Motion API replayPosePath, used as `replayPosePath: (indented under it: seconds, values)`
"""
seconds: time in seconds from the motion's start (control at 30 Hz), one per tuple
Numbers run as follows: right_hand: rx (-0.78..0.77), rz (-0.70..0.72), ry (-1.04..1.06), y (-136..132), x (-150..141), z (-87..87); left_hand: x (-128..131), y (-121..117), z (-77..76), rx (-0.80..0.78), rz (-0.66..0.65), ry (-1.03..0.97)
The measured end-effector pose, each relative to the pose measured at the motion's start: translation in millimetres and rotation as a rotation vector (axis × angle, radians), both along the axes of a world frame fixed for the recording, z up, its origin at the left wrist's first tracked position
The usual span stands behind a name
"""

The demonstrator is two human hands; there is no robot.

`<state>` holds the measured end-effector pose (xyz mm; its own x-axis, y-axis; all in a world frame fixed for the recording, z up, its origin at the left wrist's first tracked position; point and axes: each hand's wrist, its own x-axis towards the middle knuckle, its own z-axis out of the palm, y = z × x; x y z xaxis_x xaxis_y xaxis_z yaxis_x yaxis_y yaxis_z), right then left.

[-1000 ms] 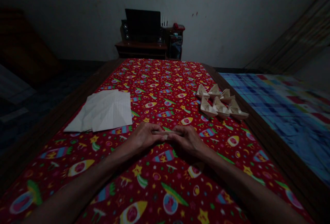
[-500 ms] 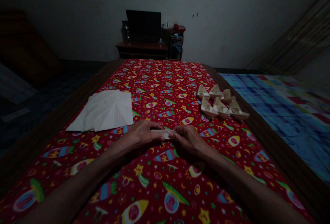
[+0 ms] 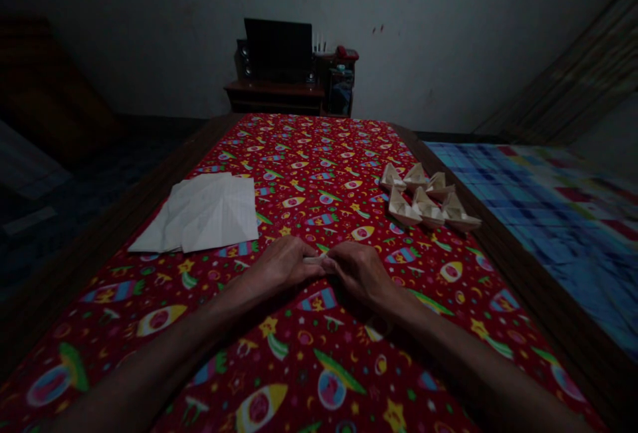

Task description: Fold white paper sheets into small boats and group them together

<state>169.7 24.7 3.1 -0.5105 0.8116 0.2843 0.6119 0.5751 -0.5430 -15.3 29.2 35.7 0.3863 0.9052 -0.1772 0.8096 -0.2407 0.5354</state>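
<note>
A small folded piece of paper [image 3: 313,260] sits pinched between my two hands, just above the red patterned cloth [image 3: 319,327]. My left hand [image 3: 285,263] closes on it from the left, and my right hand [image 3: 359,268] from the right, with the fingertips of both nearly meeting. Most of the folded paper is hidden behind the fingers; only a thin pale strip shows. Ahead and to the left lies a fanned stack of white paper sheets [image 3: 214,214]. Several folded paper boats [image 3: 426,204] stand in two rows ahead and to the right.
The cloth covers a dark wooden surface whose edge [image 3: 498,247] runs along the right. Beyond the far end stand a monitor [image 3: 278,48], small speakers and a red telephone [image 3: 346,54] by the wall. A blue checked sheet [image 3: 498,180] lies lower at the right.
My hands have drawn closer together, and my left hand has turned further over the folded paper, so less of it shows. The sheet stack and the boats are unmoved.
</note>
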Motion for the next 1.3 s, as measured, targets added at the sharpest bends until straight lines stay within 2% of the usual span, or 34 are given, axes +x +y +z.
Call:
replayPosePath:
  seconds: [0.17, 0.4, 0.53, 0.6, 0.63, 0.77, 0.8, 0.9, 1.03, 1.17, 1.3]
  values:
    - [0.063, 0.063, -0.072, -3.7, 0.8, -2.4, -6.2, 1.4, 1.5, -0.027, -0.047, -0.026]
    - [-0.036, 0.059, -0.101, 2.9, 7.8, 4.9, -13.9, 7.2, 9.2, -0.185, 0.008, -0.046]
    - [-0.059, 0.053, -0.136, 8.5, 12.7, 7.0, -18.3, 11.7, 7.5, -0.174, 0.004, -0.025]
    - [-0.055, 0.049, -0.164, 11.0, 15.6, 7.2, -19.5, 12.8, 5.7, -0.100, -0.009, 0.010]
    - [-0.052, 0.046, -0.184, 12.0, 17.1, 7.2, -19.5, 12.2, 4.7, -0.014, -0.017, 0.014]
    - [0.064, 0.046, -0.268, 15.2, 21.3, 4.3, -10.6, -3.5, -3.0, 0.504, -0.048, -0.037]
    - [0.121, 0.049, -0.272, 16.0, 21.8, 2.6, -6.2, -10.4, -6.9, 0.577, -0.087, -0.037]
    - [0.270, 0.024, -0.261, 18.0, 22.5, -3.5, 7.9, -30.8, -23.4, 0.616, -0.264, 0.086]
    - [0.379, 0.032, -0.265, 10.1, 21.6, -8.6, 16.0, -43.6, -40.4, 0.623, -0.281, 0.234]
    - [0.377, 0.206, -0.320, -14.2, 21.5, -10.3, 9.5, -44.2, -38.1, 0.583, -0.300, 0.272]
    - [0.282, 0.193, -0.377, -31.9, 31.2, -10.1, -0.1, -45.6, -31.4, 0.591, -0.288, 0.272]
